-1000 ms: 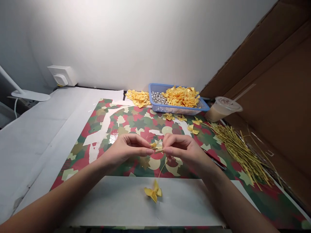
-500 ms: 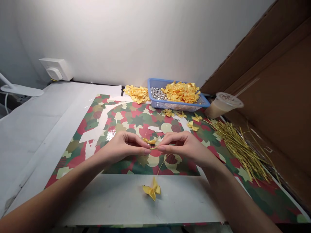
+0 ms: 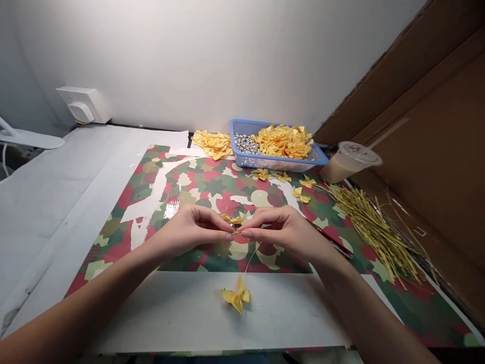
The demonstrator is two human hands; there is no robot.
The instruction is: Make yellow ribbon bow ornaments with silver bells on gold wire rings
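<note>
- Left hand (image 3: pixel 200 227) and right hand (image 3: pixel 282 227) both pinch gold wires (image 3: pixel 236 233), in front of the blue basket (image 3: pixel 269 163); uneven pressure could let the strands slip apart.
- One yellow bow (image 3: pixel 237 297), farther out from the basket, ends a thin wire (image 3: pixel 251 258); a snag might bend it.

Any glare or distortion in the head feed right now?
Head view: glare whitens a small patch of the patterned sheet near the left hand; head view: lamplight-like brightness washes the wall; head view: wide-angle stretch seems to lean the plastic cup outward.
</note>
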